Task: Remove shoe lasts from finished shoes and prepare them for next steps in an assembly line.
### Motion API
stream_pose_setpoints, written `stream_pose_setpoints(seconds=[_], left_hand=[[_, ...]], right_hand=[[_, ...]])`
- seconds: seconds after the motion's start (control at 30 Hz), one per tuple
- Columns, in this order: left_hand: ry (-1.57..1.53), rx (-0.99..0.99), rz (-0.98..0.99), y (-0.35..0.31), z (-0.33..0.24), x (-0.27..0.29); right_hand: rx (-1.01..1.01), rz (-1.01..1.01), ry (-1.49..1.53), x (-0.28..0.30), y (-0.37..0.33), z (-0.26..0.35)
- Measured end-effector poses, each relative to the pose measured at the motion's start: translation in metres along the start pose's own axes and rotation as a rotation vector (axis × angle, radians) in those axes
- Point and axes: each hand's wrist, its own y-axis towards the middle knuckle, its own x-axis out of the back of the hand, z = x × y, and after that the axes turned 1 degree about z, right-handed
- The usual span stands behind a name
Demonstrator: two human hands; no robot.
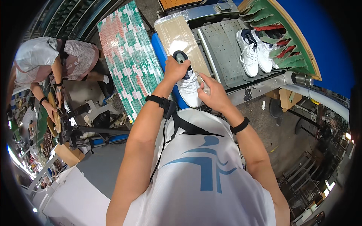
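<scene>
A white sneaker [189, 92] with a dark navy collar lies in front of me, its toe pointing at my body. My left hand [176, 70] is closed on the collar end, the thumb beside the opening. Something greyish-green shows inside the shoe. In my right hand [214, 93] is a slim tool with a pale, glossy handle [206, 89], its narrow end against or close to the laces on the right side. I cannot make out the kind of tool.
Beyond the shoe is a tan-covered board [180, 35]. To its right, a pair of white sneakers [249, 56] stands on a dark perforated conveyor [222, 49] by a green-flapped opening [301, 41]. Left lies a green-and-white patterned panel [130, 56]; a co-worker [56, 60] bends farther left.
</scene>
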Motion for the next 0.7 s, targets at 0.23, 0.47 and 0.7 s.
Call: stream_pose_setpoints(seconds=[0.23,0.47,0.7], left_hand=[[-0.015,0.011,-0.019,-0.002,-0.002,0.000],[0.024,0.017,-0.017,-0.003,-0.002,0.001],[0.027,0.017,0.018,0.003,0.000,-0.001]], right_hand=[[-0.004,0.092,0.042,-0.004,-0.010,0.001],[0.204,0.024,-0.476,-0.019,-0.012,0.007],[0.149,0.080,-0.662,-0.019,-0.014,0.011]])
